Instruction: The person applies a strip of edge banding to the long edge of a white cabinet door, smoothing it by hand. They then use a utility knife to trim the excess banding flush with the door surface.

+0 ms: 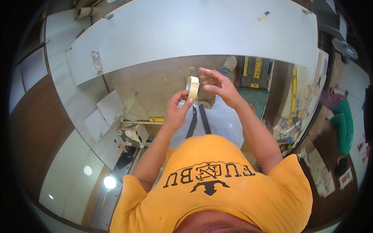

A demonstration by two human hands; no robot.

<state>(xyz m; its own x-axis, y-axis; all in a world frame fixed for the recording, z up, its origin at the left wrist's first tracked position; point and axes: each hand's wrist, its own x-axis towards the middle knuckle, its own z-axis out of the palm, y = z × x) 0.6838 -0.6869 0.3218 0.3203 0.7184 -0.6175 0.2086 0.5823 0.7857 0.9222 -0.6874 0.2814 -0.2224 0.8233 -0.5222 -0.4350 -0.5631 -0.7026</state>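
Note:
A roll of cream-coloured masking tape (193, 90) is held upright in front of my body. My left hand (179, 110) grips its lower edge between thumb and fingers. Close by on the right, my right hand (222, 87) is raised with fingers apart and touches nothing that I can make out. A small gap shows between its fingers and the roll. Whether a loose tape end hangs from the roll cannot be seen.
Beyond my hands stretches a large white panel (194, 33), bearing a small brush-like item (263, 16) and a clear plastic packet (96, 62). A dark toolbox (252, 73) and a long yellow spirit level (294, 93) lie right. White square pieces (111, 109) are left.

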